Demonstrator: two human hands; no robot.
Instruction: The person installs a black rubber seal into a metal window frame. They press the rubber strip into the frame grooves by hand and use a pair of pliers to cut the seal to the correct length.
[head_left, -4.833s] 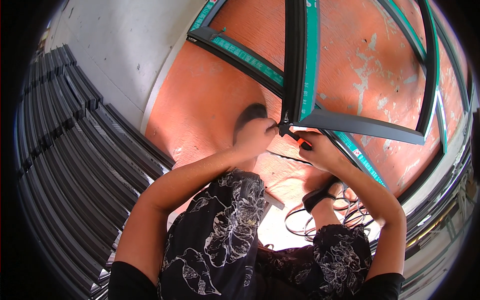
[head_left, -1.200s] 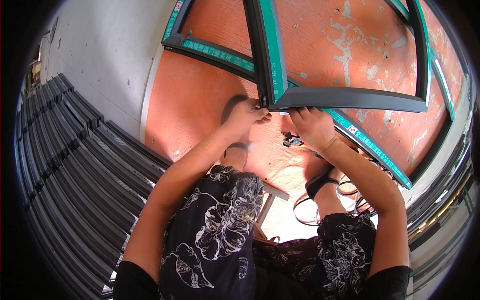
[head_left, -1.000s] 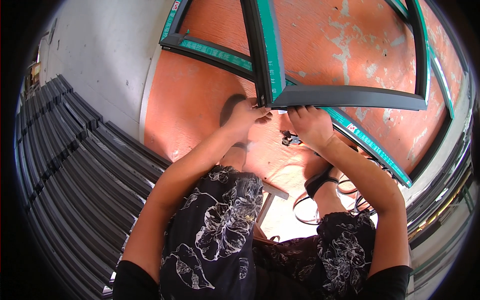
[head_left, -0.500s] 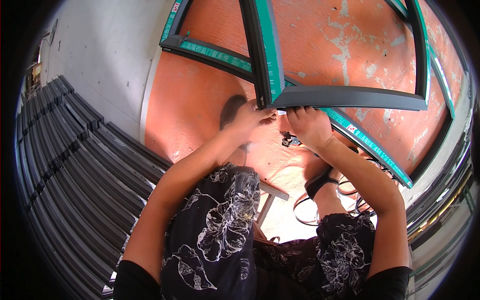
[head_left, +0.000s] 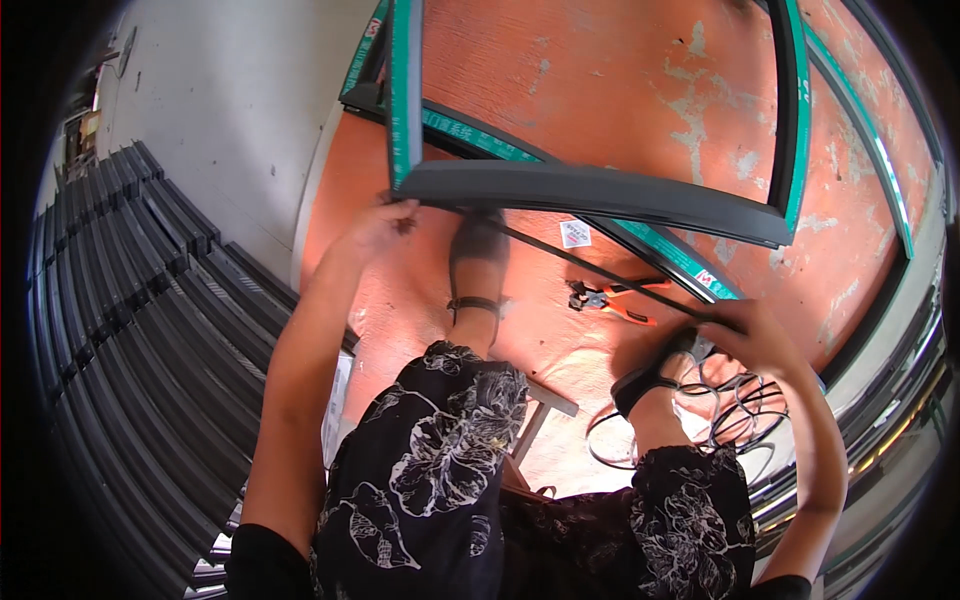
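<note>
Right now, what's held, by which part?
The right hand holds the black strip by its near stretch; the left hand is at the frame's left corner, grip unclear.

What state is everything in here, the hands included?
Upper frame: assembled, overlapping the lower frame
Lower frame: partly covered
Black strip: stretched nearly straight
Left hand: at the upper frame's corner, blurred; grip unclear
Right hand: closed on the black strip
Pliers: lying on the floor, handles spread
White label: flat on the floor
Black cord: loosely tangled
Dark bars: side by side
</note>
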